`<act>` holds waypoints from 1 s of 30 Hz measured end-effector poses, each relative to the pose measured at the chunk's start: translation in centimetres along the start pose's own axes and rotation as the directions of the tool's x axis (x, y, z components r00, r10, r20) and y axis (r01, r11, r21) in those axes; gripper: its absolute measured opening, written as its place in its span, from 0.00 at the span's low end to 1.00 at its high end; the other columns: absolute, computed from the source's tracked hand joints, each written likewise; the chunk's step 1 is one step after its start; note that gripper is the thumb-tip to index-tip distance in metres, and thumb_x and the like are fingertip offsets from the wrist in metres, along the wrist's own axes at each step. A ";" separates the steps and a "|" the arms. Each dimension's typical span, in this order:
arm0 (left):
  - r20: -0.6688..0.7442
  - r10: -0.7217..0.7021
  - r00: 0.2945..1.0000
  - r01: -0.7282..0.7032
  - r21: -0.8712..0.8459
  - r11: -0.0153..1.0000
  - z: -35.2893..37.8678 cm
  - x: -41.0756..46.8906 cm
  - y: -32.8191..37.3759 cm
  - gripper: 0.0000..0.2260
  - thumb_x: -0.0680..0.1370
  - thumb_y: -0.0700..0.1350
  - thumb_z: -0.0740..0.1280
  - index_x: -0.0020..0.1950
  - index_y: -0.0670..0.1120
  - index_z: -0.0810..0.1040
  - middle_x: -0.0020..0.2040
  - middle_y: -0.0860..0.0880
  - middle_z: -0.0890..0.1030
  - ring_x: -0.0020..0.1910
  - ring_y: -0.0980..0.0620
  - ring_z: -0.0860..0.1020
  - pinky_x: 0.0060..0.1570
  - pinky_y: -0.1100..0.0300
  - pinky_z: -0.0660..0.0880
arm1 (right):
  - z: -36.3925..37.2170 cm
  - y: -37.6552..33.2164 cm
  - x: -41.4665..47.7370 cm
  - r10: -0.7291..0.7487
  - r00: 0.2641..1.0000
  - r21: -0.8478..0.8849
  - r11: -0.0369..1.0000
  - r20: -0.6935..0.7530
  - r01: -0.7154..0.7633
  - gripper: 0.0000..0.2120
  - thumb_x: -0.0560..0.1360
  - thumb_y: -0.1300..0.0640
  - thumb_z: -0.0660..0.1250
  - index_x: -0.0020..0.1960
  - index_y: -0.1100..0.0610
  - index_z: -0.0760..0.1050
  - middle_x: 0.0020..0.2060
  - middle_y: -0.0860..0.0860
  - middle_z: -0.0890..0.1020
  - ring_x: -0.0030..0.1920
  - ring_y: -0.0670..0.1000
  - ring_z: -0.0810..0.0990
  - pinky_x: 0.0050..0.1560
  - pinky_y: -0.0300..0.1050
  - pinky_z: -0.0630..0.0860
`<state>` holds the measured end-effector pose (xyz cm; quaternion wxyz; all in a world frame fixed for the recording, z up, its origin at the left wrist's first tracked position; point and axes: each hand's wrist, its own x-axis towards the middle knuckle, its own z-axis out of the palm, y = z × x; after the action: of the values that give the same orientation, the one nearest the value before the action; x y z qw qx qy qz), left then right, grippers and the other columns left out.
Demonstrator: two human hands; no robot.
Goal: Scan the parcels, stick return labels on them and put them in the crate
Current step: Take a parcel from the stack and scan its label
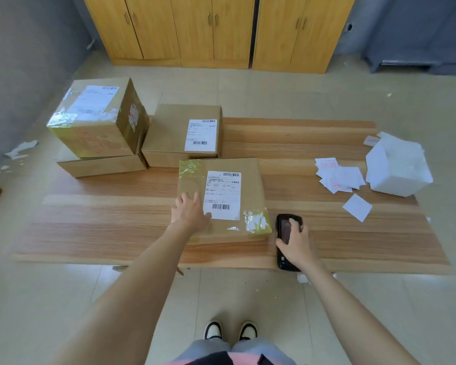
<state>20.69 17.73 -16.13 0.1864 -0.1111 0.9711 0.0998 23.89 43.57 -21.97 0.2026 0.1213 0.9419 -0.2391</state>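
Grey trousers [208,349], black-and-white shoes [213,330]

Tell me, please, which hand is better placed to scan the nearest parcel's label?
Right. The right hand grips the scanner just beside the parcel, while the left hand lies flat on the parcel's top, likely steadying it.

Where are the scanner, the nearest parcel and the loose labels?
scanner [284,225], head view, its dark screen.
nearest parcel [250,185], head view, bare cardboard right of its shipping label.
loose labels [349,176], head view, a white slip in the pile.
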 end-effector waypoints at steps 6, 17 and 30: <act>0.010 0.015 1.000 -0.016 0.047 0.999 0.6 -1.6 -0.5 0.25 0.77 0.50 0.61 0.72 0.45 0.59 0.68 0.40 0.64 0.66 0.40 0.64 0.64 0.49 0.64 | 1.7 1.3 -0.6 0.066 0.998 -0.007 0.998 0.011 -0.066 0.42 0.72 0.46 0.68 0.77 0.53 0.47 0.66 0.60 0.62 0.60 0.62 0.71 0.58 0.50 0.72; 0.007 0.017 1.000 -0.018 0.033 0.999 1.0 -1.6 -0.6 0.25 0.76 0.50 0.63 0.70 0.44 0.60 0.67 0.39 0.64 0.65 0.39 0.64 0.62 0.49 0.65 | 3.1 1.7 0.8 0.196 0.980 0.040 0.979 0.038 -0.198 0.51 0.71 0.49 0.72 0.77 0.55 0.36 0.66 0.64 0.63 0.63 0.64 0.69 0.59 0.54 0.72; 0.015 0.017 1.000 -0.017 0.000 1.000 0.4 -0.7 -1.3 0.29 0.76 0.51 0.64 0.73 0.45 0.57 0.69 0.39 0.62 0.68 0.39 0.62 0.64 0.48 0.64 | -2.7 -0.5 1.4 0.188 0.902 0.694 0.584 0.389 -0.421 0.21 0.62 0.56 0.78 0.51 0.61 0.77 0.45 0.57 0.81 0.41 0.53 0.82 0.43 0.45 0.81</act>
<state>21.76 16.72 -16.42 0.1927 -0.1022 0.9705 0.1022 21.58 44.65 -20.22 0.2982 0.3224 0.6783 -0.5891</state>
